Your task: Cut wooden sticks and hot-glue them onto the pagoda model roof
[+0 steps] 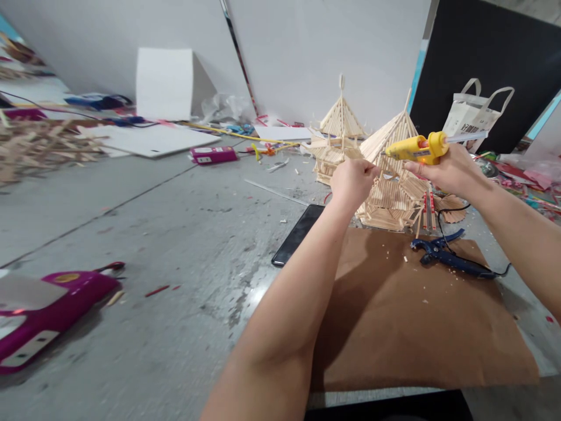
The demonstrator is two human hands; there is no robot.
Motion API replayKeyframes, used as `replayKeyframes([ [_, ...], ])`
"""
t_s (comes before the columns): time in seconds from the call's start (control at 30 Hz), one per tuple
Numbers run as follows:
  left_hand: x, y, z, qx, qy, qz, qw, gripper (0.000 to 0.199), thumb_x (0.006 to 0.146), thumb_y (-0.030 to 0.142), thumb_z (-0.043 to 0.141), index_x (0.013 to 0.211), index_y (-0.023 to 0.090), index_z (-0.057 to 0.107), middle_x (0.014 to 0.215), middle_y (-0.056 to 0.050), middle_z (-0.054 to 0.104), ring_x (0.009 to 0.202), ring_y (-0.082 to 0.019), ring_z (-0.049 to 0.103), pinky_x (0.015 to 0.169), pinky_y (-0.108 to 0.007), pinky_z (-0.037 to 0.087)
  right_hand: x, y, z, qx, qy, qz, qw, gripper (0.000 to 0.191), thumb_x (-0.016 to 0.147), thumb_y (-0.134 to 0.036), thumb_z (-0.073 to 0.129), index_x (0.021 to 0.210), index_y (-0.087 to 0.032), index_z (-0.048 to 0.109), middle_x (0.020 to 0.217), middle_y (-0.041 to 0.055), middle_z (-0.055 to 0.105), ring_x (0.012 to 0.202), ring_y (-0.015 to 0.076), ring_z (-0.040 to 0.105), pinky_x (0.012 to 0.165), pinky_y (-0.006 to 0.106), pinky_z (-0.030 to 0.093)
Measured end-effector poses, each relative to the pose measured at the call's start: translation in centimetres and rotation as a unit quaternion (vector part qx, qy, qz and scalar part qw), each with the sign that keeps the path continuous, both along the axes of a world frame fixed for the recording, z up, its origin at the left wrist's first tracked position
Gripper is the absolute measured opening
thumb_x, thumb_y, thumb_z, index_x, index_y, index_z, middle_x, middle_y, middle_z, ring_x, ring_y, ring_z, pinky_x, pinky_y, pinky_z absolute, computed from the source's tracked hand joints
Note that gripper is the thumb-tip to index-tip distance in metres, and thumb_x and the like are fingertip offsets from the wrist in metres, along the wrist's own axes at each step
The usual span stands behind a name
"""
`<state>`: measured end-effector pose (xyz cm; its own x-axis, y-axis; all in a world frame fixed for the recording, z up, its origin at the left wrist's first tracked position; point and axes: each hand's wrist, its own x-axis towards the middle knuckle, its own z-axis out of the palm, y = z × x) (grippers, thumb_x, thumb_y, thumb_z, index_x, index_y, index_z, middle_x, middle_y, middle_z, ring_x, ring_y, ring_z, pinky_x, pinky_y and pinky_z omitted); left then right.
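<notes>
A model building of thin wooden sticks [388, 202] stands at the far edge of a brown sheet, its pointed roof partly behind my hands. Behind it to the left rises a second stick tower [341, 120]. My left hand [354, 182] is closed in front of the model's left side; whatever its fingertips pinch is too small to make out. In my right hand [451, 169] is a yellow glue gun [416, 148], its nozzle pointing left toward the roof and a clear glue stick out of its back.
A black phone [302, 234] lies left of the brown sheet [416, 327]. Blue pliers [451, 257] rest on the sheet's right part. Purple devices [214, 155] sit at left, near a stick pile [44, 146]. A white bag [471, 117] stands at back right.
</notes>
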<state>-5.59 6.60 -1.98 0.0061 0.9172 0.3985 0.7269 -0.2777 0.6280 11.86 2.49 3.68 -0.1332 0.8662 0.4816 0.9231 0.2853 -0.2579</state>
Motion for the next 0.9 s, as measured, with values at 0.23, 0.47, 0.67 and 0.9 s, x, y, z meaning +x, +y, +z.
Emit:
replayKeyframes([
  [0.23, 0.08, 0.03, -0.06, 0.001, 0.005, 0.011, 1.000, 0.029, 0.077, 0.036, 0.047, 0.075, 0.019, 0.071, 0.063, -0.006, 0.064, 0.066, -0.016, 0.056, 0.062, -0.030, 0.038, -0.10, -0.09, -0.05, 0.001, -0.012, -0.012, 1.000, 0.034, 0.071, -0.052, 0.059, 0.070, -0.018, 0.062, 0.054, 0.0007, 0.048, 0.059, 0.0173, 0.052, 0.057, 0.033, 0.037],
  [0.47, 0.09, 0.02, -0.08, 0.004, 0.003, 0.006, 1.000, 0.029, 0.077, 0.035, 0.047, 0.073, 0.019, 0.070, 0.062, -0.006, 0.063, 0.068, -0.017, 0.056, 0.063, -0.030, 0.038, -0.12, -0.11, -0.02, 0.007, -0.010, -0.001, 1.000, 0.032, 0.072, -0.050, 0.059, 0.072, -0.018, 0.063, 0.057, 0.0012, 0.051, 0.063, 0.0185, 0.055, 0.060, 0.033, 0.039],
  [0.67, 0.11, 0.00, -0.13, 0.010, 0.003, 0.006, 1.000, 0.030, 0.078, 0.037, 0.047, 0.073, 0.019, 0.070, 0.062, -0.006, 0.063, 0.068, -0.017, 0.057, 0.063, -0.029, 0.038, -0.39, -0.33, 0.13, -0.006, -0.019, -0.014, 1.000, 0.035, 0.073, -0.051, 0.057, 0.075, -0.017, 0.064, 0.061, 0.0023, 0.054, 0.066, 0.0199, 0.057, 0.062, 0.034, 0.041],
  [0.9, 0.00, 0.04, -0.22, 0.014, 0.007, 0.006, 1.000, 0.030, 0.078, 0.037, 0.047, 0.074, 0.019, 0.071, 0.063, -0.005, 0.064, 0.066, -0.016, 0.056, 0.061, -0.029, 0.038, -0.28, -0.39, 0.01, -0.011, 0.003, -0.009, 1.000, 0.034, 0.073, -0.051, 0.057, 0.078, -0.018, 0.064, 0.063, 0.0027, 0.055, 0.068, 0.0202, 0.057, 0.063, 0.035, 0.042],
])
